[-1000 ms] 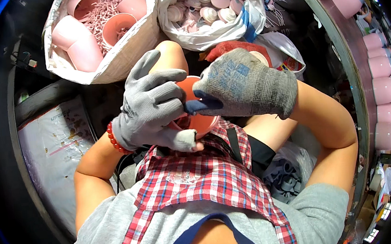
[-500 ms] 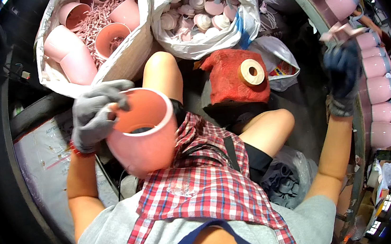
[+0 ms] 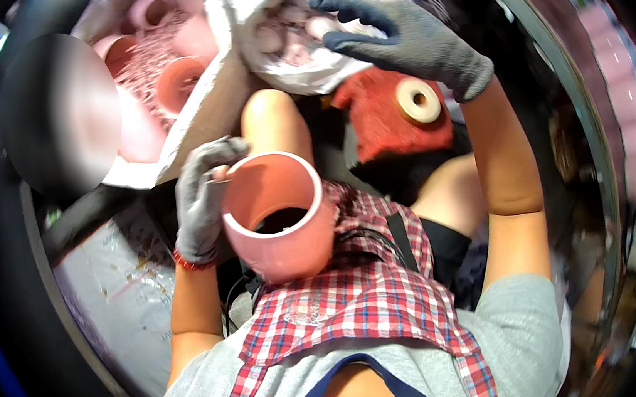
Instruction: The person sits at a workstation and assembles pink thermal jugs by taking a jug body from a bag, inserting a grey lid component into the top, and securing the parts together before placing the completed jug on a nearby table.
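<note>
My left hand (image 3: 206,199), in a grey glove, grips the rim of a pink cup-shaped plastic shell (image 3: 289,252). The shell's wide mouth faces up, and a dark opening shows at its bottom. It hangs above my lap. My right hand (image 3: 422,44), in a grey and dark blue glove, is raised with its fingers apart and nothing in them. It reaches over the near side of a white sack (image 3: 313,81) of small round pink parts (image 3: 322,27).
A red cloth-covered block (image 3: 376,126) with a cream ring (image 3: 418,100) sits between my knees. Further left stands a sack (image 3: 206,125) of pink shells and thin pink pieces. Pink shells (image 3: 620,81) line the right side behind a metal edge (image 3: 564,72). A wrapped panel (image 3: 117,281) lies left.
My right hand has swung from the shells at the right to the sack of small parts, releasing the small pink piece it had. The held shell has shifted slightly right in view.
</note>
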